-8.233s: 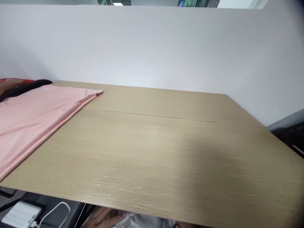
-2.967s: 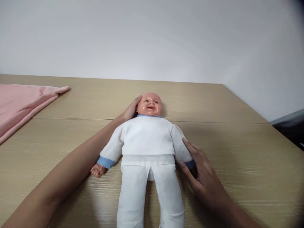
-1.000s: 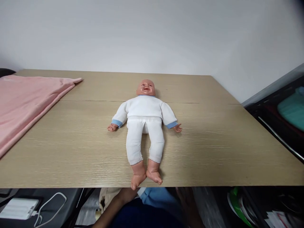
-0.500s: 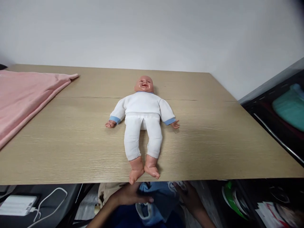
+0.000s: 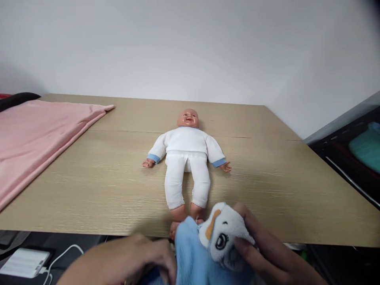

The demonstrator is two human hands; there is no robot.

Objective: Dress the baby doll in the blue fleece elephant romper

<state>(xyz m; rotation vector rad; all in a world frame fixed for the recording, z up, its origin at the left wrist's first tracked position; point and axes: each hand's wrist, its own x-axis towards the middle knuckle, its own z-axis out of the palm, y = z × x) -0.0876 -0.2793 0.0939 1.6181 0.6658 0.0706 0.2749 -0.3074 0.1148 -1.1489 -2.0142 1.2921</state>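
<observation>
A baby doll (image 5: 186,158) in a white top and white trousers lies on its back on the wooden table (image 5: 97,186), head toward the wall, bare feet at the near edge. In front of its feet I hold up a light blue fleece garment (image 5: 191,259) with a white duck-face hood (image 5: 222,235). My left hand (image 5: 142,257) grips the blue fabric on the left. My right hand (image 5: 261,249) holds the duck-face part, thumb across it. The garment hides the doll's feet in part.
A pink cloth (image 5: 35,134) lies spread over the table's left side. Below the near edge at the left are a white power bank (image 5: 23,263) and a white cable (image 5: 63,255). A dark shelf (image 5: 350,158) with a teal item (image 5: 366,148) stands at the right.
Both hands came up from below the table edge with the blue garment, now held in front of the doll's feet. The doll has not moved since being laid down.
</observation>
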